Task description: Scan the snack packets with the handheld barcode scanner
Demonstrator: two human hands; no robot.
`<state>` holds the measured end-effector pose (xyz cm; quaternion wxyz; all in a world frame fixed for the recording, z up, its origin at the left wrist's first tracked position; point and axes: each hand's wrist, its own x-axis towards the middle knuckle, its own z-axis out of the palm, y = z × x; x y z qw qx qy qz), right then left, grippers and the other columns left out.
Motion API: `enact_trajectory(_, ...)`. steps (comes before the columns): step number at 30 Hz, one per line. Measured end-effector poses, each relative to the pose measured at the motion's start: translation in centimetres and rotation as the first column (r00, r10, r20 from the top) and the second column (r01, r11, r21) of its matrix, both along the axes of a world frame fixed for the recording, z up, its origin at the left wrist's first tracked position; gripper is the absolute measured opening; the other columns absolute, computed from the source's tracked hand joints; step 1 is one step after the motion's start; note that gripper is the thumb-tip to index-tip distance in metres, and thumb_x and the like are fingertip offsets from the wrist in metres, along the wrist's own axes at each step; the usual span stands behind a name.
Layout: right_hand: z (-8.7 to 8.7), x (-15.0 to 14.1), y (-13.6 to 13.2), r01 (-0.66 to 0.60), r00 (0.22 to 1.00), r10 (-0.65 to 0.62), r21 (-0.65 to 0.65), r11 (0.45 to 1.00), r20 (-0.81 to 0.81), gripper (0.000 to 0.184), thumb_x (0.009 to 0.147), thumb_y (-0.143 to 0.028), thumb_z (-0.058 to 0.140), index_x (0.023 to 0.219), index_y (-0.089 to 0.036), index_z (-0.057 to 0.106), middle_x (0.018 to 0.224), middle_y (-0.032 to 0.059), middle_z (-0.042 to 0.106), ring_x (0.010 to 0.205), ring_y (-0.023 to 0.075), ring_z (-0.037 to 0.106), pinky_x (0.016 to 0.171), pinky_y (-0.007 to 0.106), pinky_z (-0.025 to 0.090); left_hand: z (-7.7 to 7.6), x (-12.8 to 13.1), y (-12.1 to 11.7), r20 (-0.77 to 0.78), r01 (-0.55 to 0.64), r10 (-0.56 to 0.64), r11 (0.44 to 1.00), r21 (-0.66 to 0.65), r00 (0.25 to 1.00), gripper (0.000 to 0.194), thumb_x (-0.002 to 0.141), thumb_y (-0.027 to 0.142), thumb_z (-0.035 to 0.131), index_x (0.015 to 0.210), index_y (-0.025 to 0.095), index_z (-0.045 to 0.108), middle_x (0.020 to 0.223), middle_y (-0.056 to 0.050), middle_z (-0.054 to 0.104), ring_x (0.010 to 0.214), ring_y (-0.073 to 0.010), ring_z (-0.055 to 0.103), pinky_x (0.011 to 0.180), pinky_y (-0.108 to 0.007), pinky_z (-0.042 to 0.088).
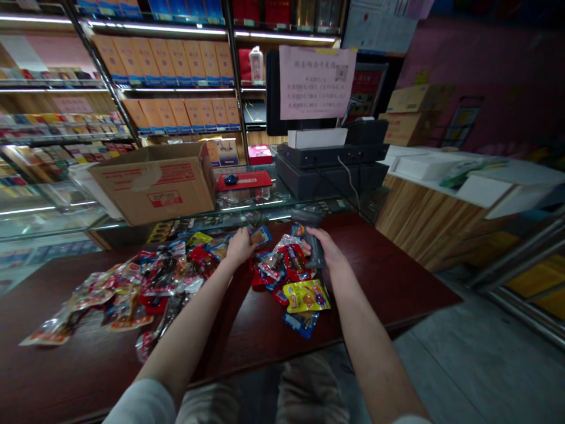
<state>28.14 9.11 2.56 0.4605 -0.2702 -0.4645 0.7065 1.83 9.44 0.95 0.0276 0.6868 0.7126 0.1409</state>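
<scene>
My left hand (pixel 241 248) is closed at the edge of a small blue snack packet (pixel 261 237), over the middle of the dark red table (pixel 371 247). In my right hand (pixel 329 247) is a dark grey handheld barcode scanner (pixel 315 252), fingers wrapped around it. Below the scanner lies a pile of red, clear and blue snack packets (pixel 282 262), with a yellow snack packet (pixel 308 295) at its near side. A larger heap of sealed snack packets (pixel 163 274) spreads left of my left hand, partly hidden by my forearm.
An open cardboard box (pixel 163 182) stands on the glass counter (pixel 247 203) behind the table. Farther right are a cash drawer (pixel 331 176) and a monitor with a pink notice (pixel 315 82). Shelves of orange boxes (pixel 176 62) line the back.
</scene>
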Motion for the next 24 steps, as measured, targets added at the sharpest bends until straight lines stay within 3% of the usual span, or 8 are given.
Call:
enact_trajectory(4, 0.4, -1.1, -1.0, -0.012, 1.0, 0.012, 0.01, 1.0, 0.016, 0.029, 0.073, -0.041, 0.069, 0.082, -0.017, 0.057, 0.043, -0.0049, 0.048, 0.037, 0.009, 0.042, 0.038, 0.02, 0.034, 0.5, -0.9, -2.6, 0.23, -0.149, 0.128, 0.986, 0.078, 0.965, 0.027, 0.085, 0.039, 0.057, 0.104, 0.023, 0.047, 0.095, -0.006, 0.067, 0.091, -0.0235, 0.066, 0.075, -0.03, 0.046)
enact_trajectory(11, 0.2, -3.6, -2.7, -0.139, 0.99, 0.138, 0.015, 0.99, 0.028, 0.028, 0.078, -0.039, 0.068, 0.09, -0.016, 0.057, 0.047, -0.005, 0.052, 0.036, 0.0081, 0.042, 0.036, 0.02, 0.033, -0.5, -1.7, -4.7, 0.508, -0.179, 0.05, 0.961, 0.209, 0.86, 0.033, 0.077, 0.041, 0.063, 0.099, 0.023, 0.046, 0.089, -0.003, 0.068, 0.083, -0.0221, 0.067, 0.074, -0.03, 0.048)
enact_trajectory(18, -0.8, -4.5, -2.8, -0.197, 0.98, 0.197, 0.039, 0.98, 0.007, 0.03, 0.079, -0.037, 0.069, 0.099, -0.015, 0.061, 0.067, 0.0009, 0.061, 0.041, 0.0061, 0.042, 0.037, 0.02, 0.036, -1.1, -2.0, -4.8, 0.552, -0.154, -0.004, 0.958, 0.24, 0.834, 0.033, 0.076, 0.039, 0.063, 0.099, 0.023, 0.046, 0.09, -0.004, 0.067, 0.084, -0.0228, 0.067, 0.074, -0.031, 0.048)
enact_trajectory(24, 0.1, -3.9, -3.1, -0.213, 0.977, 0.213, 0.034, 0.976, -0.001, 0.025, 0.079, -0.035, 0.07, 0.09, -0.016, 0.058, 0.074, 0.0003, 0.058, 0.043, 0.004, 0.04, 0.037, 0.019, 0.035, -0.4, -2.3, -5.2, 0.508, -0.155, 0.039, 0.97, 0.187, 0.86, 0.033, 0.079, 0.039, 0.062, 0.102, 0.022, 0.047, 0.089, -0.005, 0.068, 0.085, -0.0231, 0.067, 0.072, -0.029, 0.047)
